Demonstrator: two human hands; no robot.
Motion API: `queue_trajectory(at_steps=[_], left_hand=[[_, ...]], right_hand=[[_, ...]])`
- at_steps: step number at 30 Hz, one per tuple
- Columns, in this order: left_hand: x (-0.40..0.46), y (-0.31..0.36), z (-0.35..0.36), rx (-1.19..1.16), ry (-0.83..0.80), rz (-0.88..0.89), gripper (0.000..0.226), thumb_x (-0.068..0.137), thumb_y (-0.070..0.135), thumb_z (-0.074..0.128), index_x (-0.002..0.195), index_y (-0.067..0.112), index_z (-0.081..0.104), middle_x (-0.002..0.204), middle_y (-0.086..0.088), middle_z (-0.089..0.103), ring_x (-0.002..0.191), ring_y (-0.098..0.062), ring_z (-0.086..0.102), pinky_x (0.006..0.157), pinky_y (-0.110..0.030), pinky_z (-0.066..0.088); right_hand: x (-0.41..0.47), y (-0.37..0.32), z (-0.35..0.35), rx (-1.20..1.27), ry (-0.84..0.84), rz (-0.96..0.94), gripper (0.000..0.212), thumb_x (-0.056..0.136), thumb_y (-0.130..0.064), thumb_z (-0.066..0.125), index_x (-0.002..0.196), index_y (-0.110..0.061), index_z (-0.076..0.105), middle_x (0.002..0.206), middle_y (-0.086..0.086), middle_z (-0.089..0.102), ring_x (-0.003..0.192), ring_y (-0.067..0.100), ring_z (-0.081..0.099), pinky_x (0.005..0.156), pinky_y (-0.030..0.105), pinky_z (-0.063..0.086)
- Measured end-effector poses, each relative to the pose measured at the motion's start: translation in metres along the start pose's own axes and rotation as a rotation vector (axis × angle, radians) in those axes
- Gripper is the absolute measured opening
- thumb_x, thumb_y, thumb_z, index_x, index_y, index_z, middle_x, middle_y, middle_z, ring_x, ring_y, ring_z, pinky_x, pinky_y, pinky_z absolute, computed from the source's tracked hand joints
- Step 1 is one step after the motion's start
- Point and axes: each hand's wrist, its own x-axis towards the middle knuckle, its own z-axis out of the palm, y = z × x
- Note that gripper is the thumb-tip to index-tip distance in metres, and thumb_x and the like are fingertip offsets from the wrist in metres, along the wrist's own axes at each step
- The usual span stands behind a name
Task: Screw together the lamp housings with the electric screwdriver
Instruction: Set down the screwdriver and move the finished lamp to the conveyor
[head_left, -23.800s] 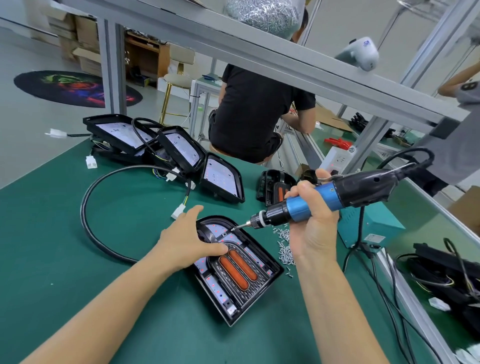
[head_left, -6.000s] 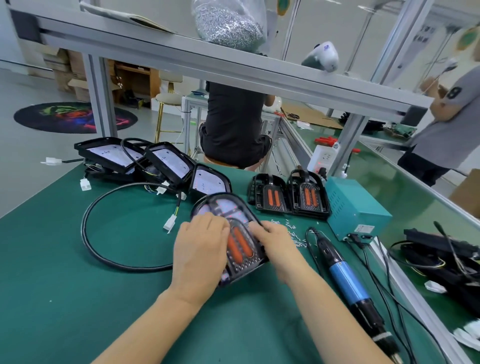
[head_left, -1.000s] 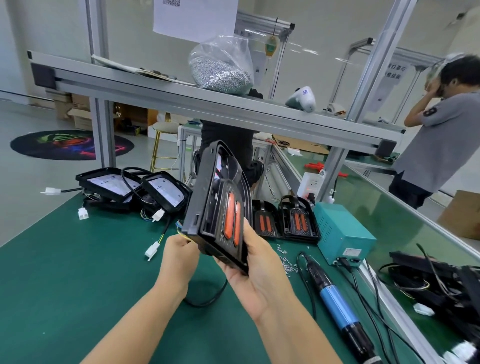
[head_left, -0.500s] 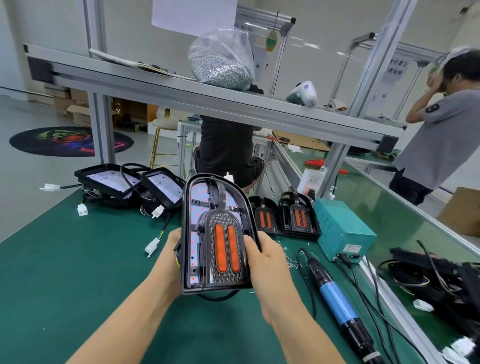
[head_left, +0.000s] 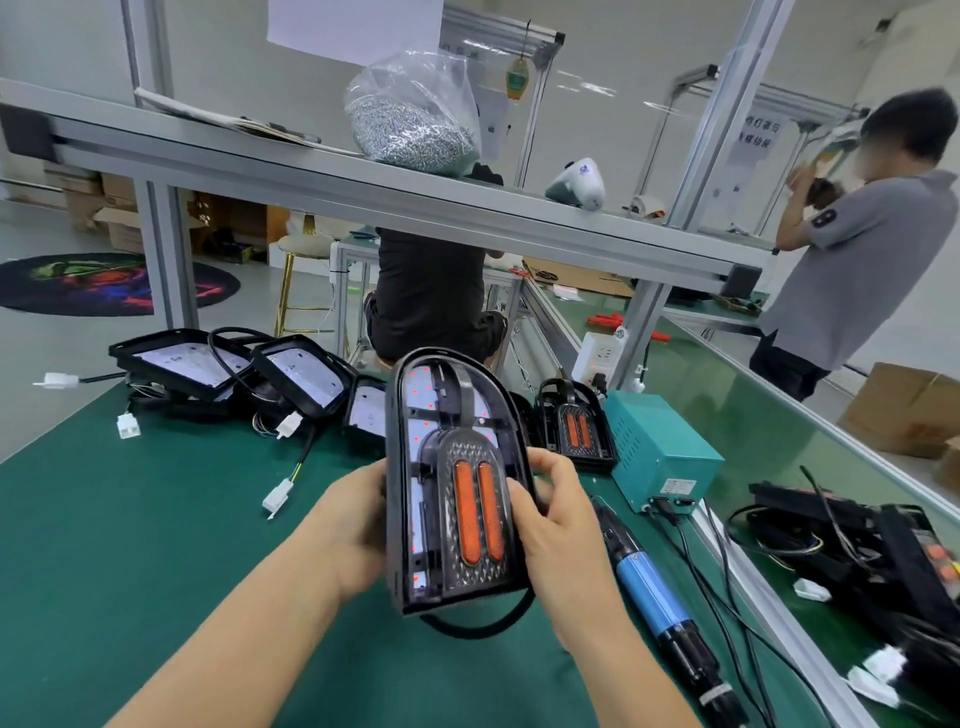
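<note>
Both my hands hold one lamp housing (head_left: 457, 483) upright above the green bench (head_left: 130, 545): left hand (head_left: 349, 525) grips its left edge, fingers hidden behind it; right hand (head_left: 550, 512) curls round the right edge. Its black cable (head_left: 478, 623) loops below, mostly concealed. To the right the electric screwdriver (head_left: 649, 592) lies on the bench, its bit hidden behind my right hand, its tail cut off
</note>
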Motion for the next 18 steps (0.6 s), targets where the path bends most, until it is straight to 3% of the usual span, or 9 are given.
queue_trajectory(at_steps=[2, 3, 4, 6, 9, 11, 13, 15, 18], left_hand=[[-0.003, 0.003, 0.006, 0.023, -0.12, 0.033, 0.046, 0.096, 0.039, 0.04, 0.094, 0.005, 0.071, 0.104, -0.016, 0.068, 0.095, -0.032, 0.064, 0.099, -0.045, 0.045], [-0.005, 0.004, 0.009, 0.038, -0.181, 0.029, 0.058, 0.095, 0.052, 0.036, 0.107, 0.005, 0.07, 0.115, -0.016, 0.066, 0.108, -0.033, 0.061, 0.106, -0.048, 0.038], [-0.007, 0.001, 0.013, 0.057, -0.234, 0.017, 0.068, 0.091, 0.061, 0.034, 0.113, 0.007, 0.069, 0.119, -0.015, 0.066, 0.114, -0.032, 0.06, 0.105, -0.047, 0.039], [-0.007, -0.008, 0.024, 0.141, -0.317, 0.025, 0.065, 0.086, 0.064, 0.039, 0.116, 0.015, 0.069, 0.119, -0.01, 0.067, 0.114, -0.027, 0.062, 0.092, -0.04, 0.051], [-0.007, -0.025, 0.044, 0.209, -0.278, 0.079, 0.051, 0.076, 0.046, 0.063, 0.115, 0.014, 0.068, 0.112, -0.01, 0.07, 0.1, -0.026, 0.068, 0.074, -0.033, 0.058], [-0.002, -0.035, 0.053, 0.214, -0.202, 0.116, 0.042, 0.079, 0.036, 0.063, 0.11, 0.009, 0.068, 0.102, -0.013, 0.073, 0.085, -0.027, 0.072, 0.062, -0.033, 0.058], [0.0, -0.038, 0.065, 0.226, -0.171, 0.132, 0.032, 0.088, 0.031, 0.057, 0.108, 0.007, 0.067, 0.097, -0.016, 0.073, 0.076, -0.028, 0.072, 0.057, -0.034, 0.057], [0.005, -0.041, 0.073, 0.252, -0.178, 0.126, 0.03, 0.089, 0.032, 0.056, 0.103, 0.009, 0.069, 0.096, -0.018, 0.073, 0.075, -0.03, 0.072, 0.058, -0.037, 0.057], [0.012, -0.044, 0.083, 0.301, -0.228, 0.096, 0.028, 0.083, 0.036, 0.061, 0.093, 0.014, 0.074, 0.096, -0.017, 0.073, 0.075, -0.031, 0.072, 0.062, -0.042, 0.057]], right_hand=[[-0.001, 0.005, -0.014, -0.136, 0.119, -0.05, 0.022, 0.096, -0.02, 0.056, 0.115, -0.028, 0.06, 0.093, -0.011, 0.072, 0.086, 0.007, 0.065, 0.082, 0.025, 0.051], [-0.002, 0.007, -0.02, -0.184, 0.159, -0.063, 0.022, 0.096, -0.02, 0.056, 0.115, -0.029, 0.063, 0.095, -0.014, 0.072, 0.09, 0.006, 0.064, 0.085, 0.025, 0.05], [-0.004, 0.009, -0.024, -0.21, 0.191, -0.073, 0.022, 0.096, -0.019, 0.055, 0.111, -0.031, 0.065, 0.093, -0.017, 0.071, 0.089, 0.004, 0.064, 0.083, 0.023, 0.049], [-0.009, 0.012, -0.032, -0.242, 0.259, -0.076, 0.02, 0.095, -0.019, 0.056, 0.102, -0.035, 0.066, 0.084, -0.021, 0.07, 0.08, 0.002, 0.062, 0.072, 0.015, 0.046], [-0.015, 0.017, -0.044, -0.256, 0.33, -0.067, 0.014, 0.094, -0.019, 0.058, 0.098, -0.029, 0.067, 0.074, -0.011, 0.069, 0.068, 0.008, 0.059, 0.063, 0.017, 0.046], [-0.02, 0.019, -0.052, -0.218, 0.329, -0.031, 0.014, 0.095, -0.021, 0.057, 0.102, -0.027, 0.068, 0.078, -0.007, 0.071, 0.07, 0.014, 0.062, 0.066, 0.028, 0.052], [-0.024, 0.021, -0.06, -0.142, 0.323, 0.005, 0.016, 0.095, -0.024, 0.058, 0.108, -0.028, 0.067, 0.087, -0.011, 0.073, 0.078, 0.01, 0.068, 0.07, 0.026, 0.055], [-0.031, 0.023, -0.071, -0.025, 0.302, 0.038, 0.017, 0.094, -0.026, 0.061, 0.109, -0.033, 0.066, 0.097, -0.014, 0.073, 0.089, 0.009, 0.07, 0.075, 0.024, 0.055], [-0.044, 0.029, -0.088, 0.197, 0.231, 0.109, 0.034, 0.089, -0.034, 0.069, 0.121, -0.038, 0.06, 0.117, -0.016, 0.068, 0.11, 0.009, 0.064, 0.096, 0.035, 0.051]])
